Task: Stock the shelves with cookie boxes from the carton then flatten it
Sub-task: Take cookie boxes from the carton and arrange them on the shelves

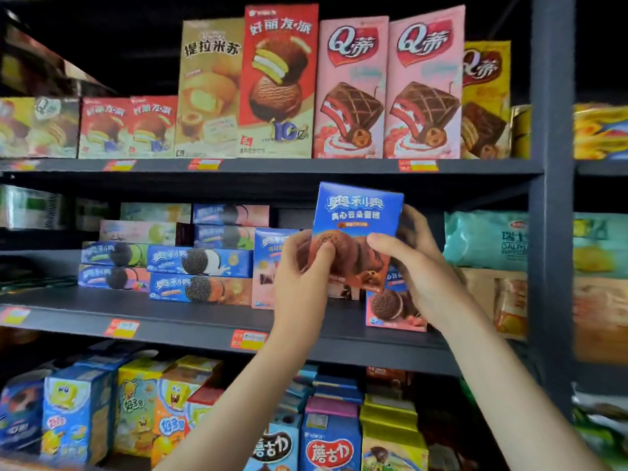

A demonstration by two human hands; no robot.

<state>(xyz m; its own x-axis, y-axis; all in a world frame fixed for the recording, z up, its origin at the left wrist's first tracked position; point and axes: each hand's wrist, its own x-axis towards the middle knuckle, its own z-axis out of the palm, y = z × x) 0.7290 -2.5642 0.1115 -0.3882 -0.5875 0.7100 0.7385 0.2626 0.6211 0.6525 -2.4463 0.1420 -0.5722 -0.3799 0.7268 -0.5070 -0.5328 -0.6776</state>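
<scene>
I hold a blue cookie box (358,219) with a brown cake picture upright in front of the middle shelf (190,321). My left hand (300,266) grips its lower left edge, thumb on the front. My right hand (418,266) grips its lower right side, fingers curled behind it. Right behind and below the box stands a similar blue and pink box (390,307) on the shelf. Stacked blue cookie boxes (200,263) lie to the left. The carton is out of view.
The top shelf (272,166) carries tall pink, red and tan cake boxes. The lower shelf holds several yellow and blue snack boxes (78,409). A dark upright post (552,198) stands at the right, with bagged snacks (486,239) beside it. The middle shelf's front left is bare.
</scene>
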